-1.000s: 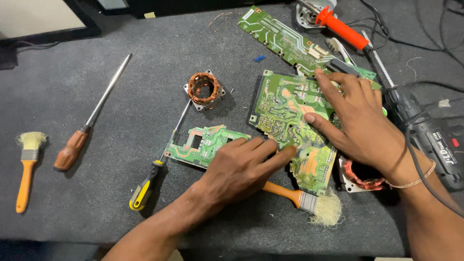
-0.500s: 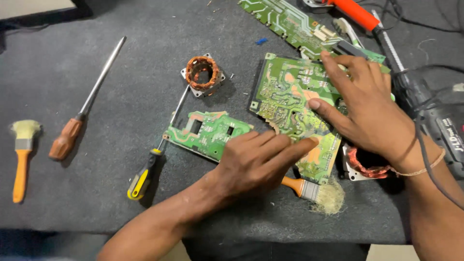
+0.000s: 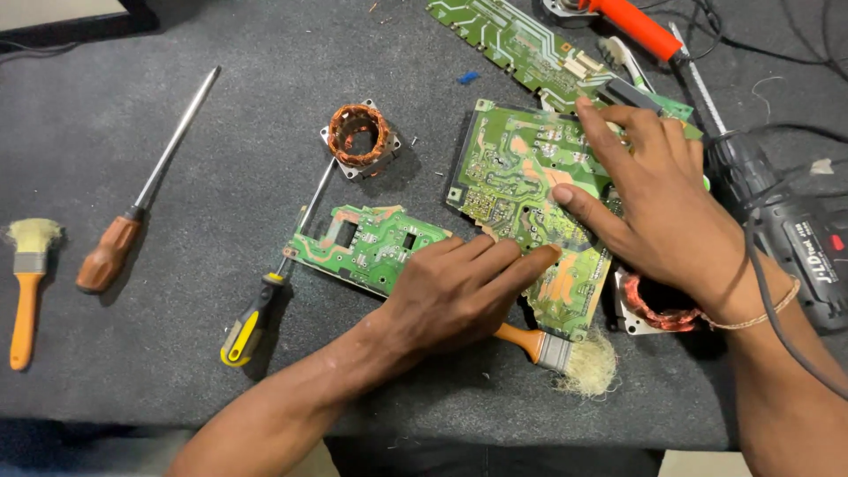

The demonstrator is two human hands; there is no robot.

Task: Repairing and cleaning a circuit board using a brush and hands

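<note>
A large green circuit board (image 3: 508, 181) lies in the middle of the dark grey mat. My right hand (image 3: 662, 208) is spread over its right half, with the fingers at the far edge and the thumb pressing on its face. My left hand (image 3: 459, 291) lies flat, palm down, with its fingertips touching the board's near edge. It rests partly on a smaller green circuit board (image 3: 367, 243) and on the orange handle of a paintbrush (image 3: 552, 349).
A copper-wound motor stator (image 3: 359, 137) sits above the small board, and another coil (image 3: 658, 305) is under my right wrist. A yellow-black screwdriver (image 3: 256, 318), a brown-handled screwdriver (image 3: 115, 247) and an orange brush (image 3: 26, 283) lie to the left. A long green board (image 3: 512, 44), an orange tool (image 3: 632, 25) and a black drill (image 3: 795, 247) lie to the right.
My left hand's fingers have stretched rightward onto the near edge of the large board. My right hand stays on the board, and the view has shifted slightly.
</note>
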